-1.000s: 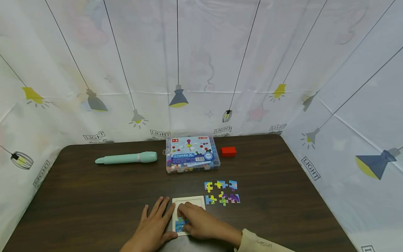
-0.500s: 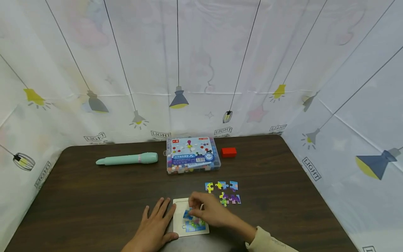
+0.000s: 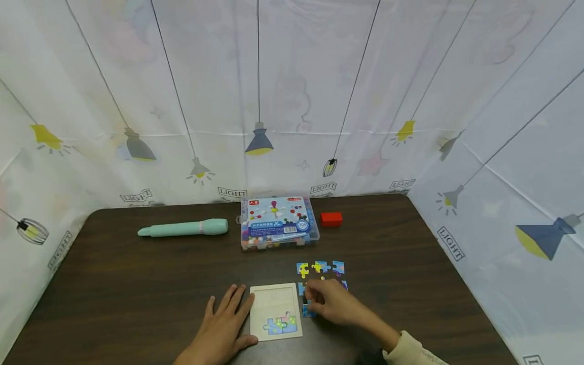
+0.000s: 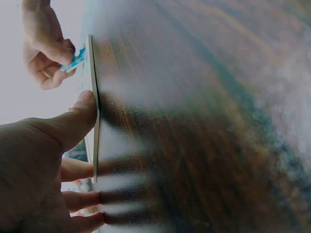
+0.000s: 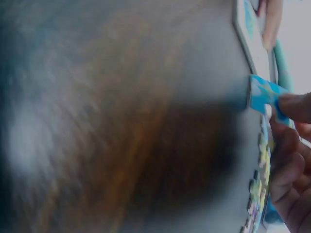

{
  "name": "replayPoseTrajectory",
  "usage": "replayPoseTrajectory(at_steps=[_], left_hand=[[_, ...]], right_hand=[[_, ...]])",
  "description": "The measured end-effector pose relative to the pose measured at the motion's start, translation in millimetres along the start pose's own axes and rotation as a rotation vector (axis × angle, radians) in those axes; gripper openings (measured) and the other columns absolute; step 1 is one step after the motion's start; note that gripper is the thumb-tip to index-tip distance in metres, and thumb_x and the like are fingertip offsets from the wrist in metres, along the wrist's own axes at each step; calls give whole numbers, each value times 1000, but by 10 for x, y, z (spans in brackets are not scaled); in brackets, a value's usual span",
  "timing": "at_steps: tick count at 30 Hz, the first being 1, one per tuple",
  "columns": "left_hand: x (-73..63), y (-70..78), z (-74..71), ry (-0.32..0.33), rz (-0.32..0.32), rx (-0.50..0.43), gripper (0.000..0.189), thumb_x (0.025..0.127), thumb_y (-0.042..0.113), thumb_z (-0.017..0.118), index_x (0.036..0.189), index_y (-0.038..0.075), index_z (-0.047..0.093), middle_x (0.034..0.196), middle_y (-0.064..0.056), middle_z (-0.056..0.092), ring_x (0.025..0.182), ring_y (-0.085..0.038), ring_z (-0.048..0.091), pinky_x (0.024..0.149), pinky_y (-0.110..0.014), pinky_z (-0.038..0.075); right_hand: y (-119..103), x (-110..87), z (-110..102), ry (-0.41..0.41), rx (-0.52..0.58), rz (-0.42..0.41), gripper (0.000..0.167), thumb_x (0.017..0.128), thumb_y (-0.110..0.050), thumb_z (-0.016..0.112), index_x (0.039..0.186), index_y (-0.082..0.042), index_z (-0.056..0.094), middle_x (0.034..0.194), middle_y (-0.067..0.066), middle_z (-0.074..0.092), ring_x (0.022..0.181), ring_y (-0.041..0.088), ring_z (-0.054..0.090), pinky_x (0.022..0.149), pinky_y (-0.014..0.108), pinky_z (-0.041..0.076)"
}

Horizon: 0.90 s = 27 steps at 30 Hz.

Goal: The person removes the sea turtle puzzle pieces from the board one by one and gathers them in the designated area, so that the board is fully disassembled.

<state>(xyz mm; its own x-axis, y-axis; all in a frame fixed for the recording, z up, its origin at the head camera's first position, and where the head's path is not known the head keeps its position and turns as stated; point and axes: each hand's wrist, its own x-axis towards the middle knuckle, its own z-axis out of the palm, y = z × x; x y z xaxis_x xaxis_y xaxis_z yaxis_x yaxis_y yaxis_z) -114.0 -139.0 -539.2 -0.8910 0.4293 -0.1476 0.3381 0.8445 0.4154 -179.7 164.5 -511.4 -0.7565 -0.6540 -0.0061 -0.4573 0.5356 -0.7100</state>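
My left hand (image 3: 221,324) lies with spread fingers at the left edge of a pale square puzzle tray (image 3: 255,309), its thumb at the near corner. In the left wrist view the thumb (image 4: 80,114) touches the tray's edge. Two joined blue puzzle pieces (image 3: 280,324) with yellow-green and pink patches lie along the tray's near side. Just right of the tray, my right hand (image 3: 335,302) pinches a blue puzzle piece (image 5: 262,94) between thumb and fingers, close over the table. It partly covers the loose pieces behind it.
Several loose puzzle pieces (image 3: 338,267) lie in rows right of the tray. Farther back on the dark table (image 3: 182,268) are a mint-green pen-shaped object (image 3: 182,229), a clear case of coloured parts (image 3: 279,223) and a red block (image 3: 331,219). A printed curtain (image 3: 292,101) surrounds the table.
My right hand has lifted a blue puzzle piece from over the tray and carried it right, to beside the tray near the loose pieces. The left hand has stayed in place.
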Motion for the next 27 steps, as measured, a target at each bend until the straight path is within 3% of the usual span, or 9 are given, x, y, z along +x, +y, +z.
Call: replayPoseTrajectory(at_steps=[6,16,24,27], left_hand=[[24,6,-3,-11,-17,0,90,87,61,71,157,12,42,164,-20,30,152,-44,20,105,-82,18],[20,20,-21,2,-3,-2,89,88,60,70,157,11,42,163,-20,30,152,-44,21,104,-82,18],[7,8,-12,6,2,-8,89,88,59,71,157,10,43,163,-21,30,152,-44,20,105,-82,17],[5,-5,-8,1,-3,-3,90,88,60,70,157,11,42,163,-21,30,152,-44,20,105,-82,17]], right_hand=[[-71,14,76,76,-197,65,21,87,-11,82,85,-15,61,80,-7,50,72,5,45,61,23,41],[-121,27,123,57,-331,111,15,86,-15,82,91,-13,68,91,-4,56,75,7,49,62,26,46],[-128,13,169,78,-368,92,17,86,-15,83,97,-12,71,96,-2,61,74,6,54,62,26,49],[-168,41,179,61,-379,12,21,88,-15,81,107,-14,72,106,0,62,83,9,57,68,28,52]])
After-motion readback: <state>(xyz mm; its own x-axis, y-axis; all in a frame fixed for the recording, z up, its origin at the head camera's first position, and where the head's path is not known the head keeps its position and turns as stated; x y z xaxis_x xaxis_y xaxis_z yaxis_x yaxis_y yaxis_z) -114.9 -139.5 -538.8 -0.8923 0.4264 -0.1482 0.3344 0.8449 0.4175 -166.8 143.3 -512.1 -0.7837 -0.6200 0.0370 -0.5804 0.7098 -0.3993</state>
